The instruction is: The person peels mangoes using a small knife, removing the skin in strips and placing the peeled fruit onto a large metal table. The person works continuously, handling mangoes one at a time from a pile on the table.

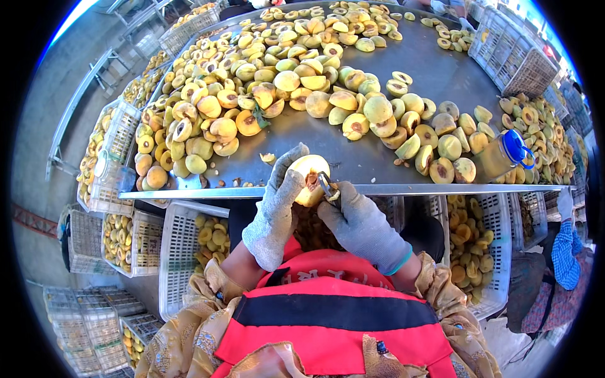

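Note:
My left hand (279, 208), in a grey work glove, holds a halved yellow peach (309, 166) with its cut face turned up. Brown, torn flesh shows at the hollow in its middle. In my gloved right hand (361, 215) is a small metal pitting tool (325, 183), its curved end against the fruit's cut face. A bit of flesh clings beside the tool. Most of the tool's handle is hidden by my fingers. Both hands are just in front of the near edge of the metal table (312, 137).
Halved peaches (264, 71) are heaped across the table, and a blue-lidded bottle (501, 156) lies at the right. Plastic crates (177, 264) of fruit stand below the edge on both sides. A co-worker's checked sleeve (566, 255) is at far right; another crate (513, 52) rests on the table.

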Demonstrator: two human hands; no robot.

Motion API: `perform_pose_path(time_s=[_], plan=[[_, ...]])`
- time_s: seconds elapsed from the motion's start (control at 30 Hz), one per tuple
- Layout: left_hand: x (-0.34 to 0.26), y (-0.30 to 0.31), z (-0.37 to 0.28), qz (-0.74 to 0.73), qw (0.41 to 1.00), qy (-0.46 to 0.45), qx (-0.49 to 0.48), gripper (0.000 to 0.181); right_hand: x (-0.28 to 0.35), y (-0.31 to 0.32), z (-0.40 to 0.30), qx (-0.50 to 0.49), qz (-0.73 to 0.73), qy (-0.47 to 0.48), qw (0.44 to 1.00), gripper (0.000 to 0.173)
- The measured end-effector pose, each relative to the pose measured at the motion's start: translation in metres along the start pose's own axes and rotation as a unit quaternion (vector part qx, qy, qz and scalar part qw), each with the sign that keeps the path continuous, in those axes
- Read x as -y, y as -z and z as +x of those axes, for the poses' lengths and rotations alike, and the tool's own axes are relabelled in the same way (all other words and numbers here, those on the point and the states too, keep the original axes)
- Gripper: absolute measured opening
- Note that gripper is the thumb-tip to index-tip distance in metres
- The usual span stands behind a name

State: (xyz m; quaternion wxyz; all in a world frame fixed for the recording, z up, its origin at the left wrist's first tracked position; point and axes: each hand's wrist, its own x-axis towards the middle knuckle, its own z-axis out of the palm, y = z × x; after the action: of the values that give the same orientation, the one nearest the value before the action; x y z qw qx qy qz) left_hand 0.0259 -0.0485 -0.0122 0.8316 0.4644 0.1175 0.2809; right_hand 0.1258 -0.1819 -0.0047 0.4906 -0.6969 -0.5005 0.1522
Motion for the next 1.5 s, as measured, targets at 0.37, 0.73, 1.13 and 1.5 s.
perform_pose_path(time_s=[0.37,0.73,1.13,1.5], plan=[[0.013,-0.026,-0.014,0.166,0.981,-0.084,-0.06,0.052,-0.008,-0.032,-0.005,-0.02,0.105,-0.067,0.992,0.029],[-0.013,-0.024,0.008,0.339,0.937,-0.019,-0.075,0.033,0.043,0.005,0.008,0.177,0.177,-0.29,0.924,0.027],[0.0,-0.023,-0.007,0.512,0.819,-0.259,0.015,0.04,0.03,0.008,-0.003,0.234,0.374,-0.358,0.823,0.016],[-0.03,-0.008,0.007,0.091,0.963,0.173,0.184,0.036,0.045,0.017,-0.023,0.24,0.559,-0.342,0.717,0.012]])
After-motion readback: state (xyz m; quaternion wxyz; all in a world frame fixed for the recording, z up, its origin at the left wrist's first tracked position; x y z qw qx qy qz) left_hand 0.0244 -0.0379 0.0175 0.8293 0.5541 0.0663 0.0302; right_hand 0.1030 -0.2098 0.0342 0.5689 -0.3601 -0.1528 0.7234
